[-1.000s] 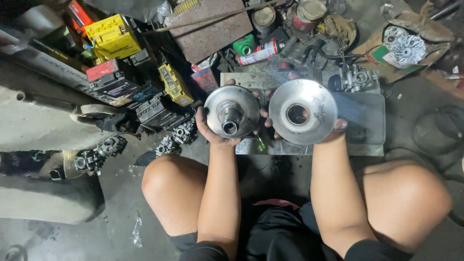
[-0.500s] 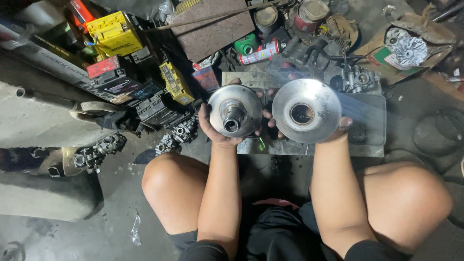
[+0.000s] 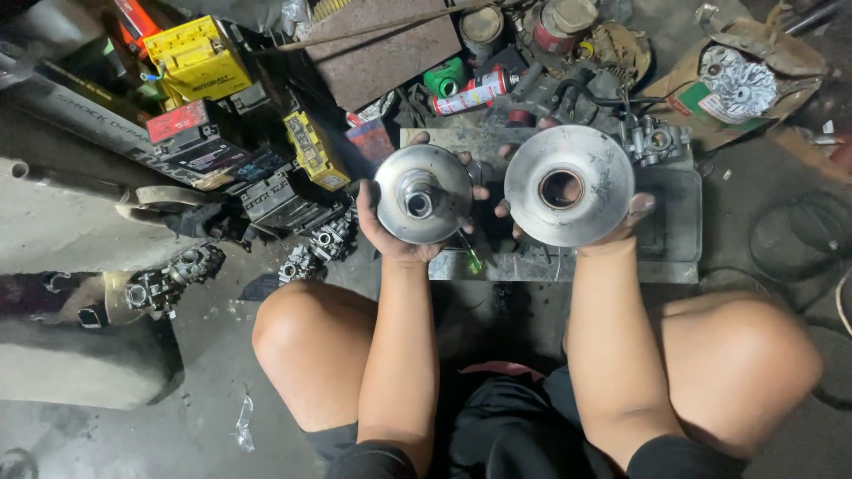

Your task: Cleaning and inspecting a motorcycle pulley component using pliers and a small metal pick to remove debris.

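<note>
My left hand grips a round silver metal disc with a raised hub from behind, fingers showing around its rim. A larger silver disc with an open centre hole is held up in my right hand, thumb at its lower right edge. The two discs face the camera side by side, a small gap between them. Both are above a flat grey metal tray on the floor. I squat with both knees spread, forearms between them.
Yellow and black boxes and engine parts lie at the left. Spray cans, tins and a brown board lie behind. A carburettor sits on the tray. A cardboard box with a silver part is at the right.
Both discs have risen slightly and shifted a little right in view. My grip on each is unchanged.
</note>
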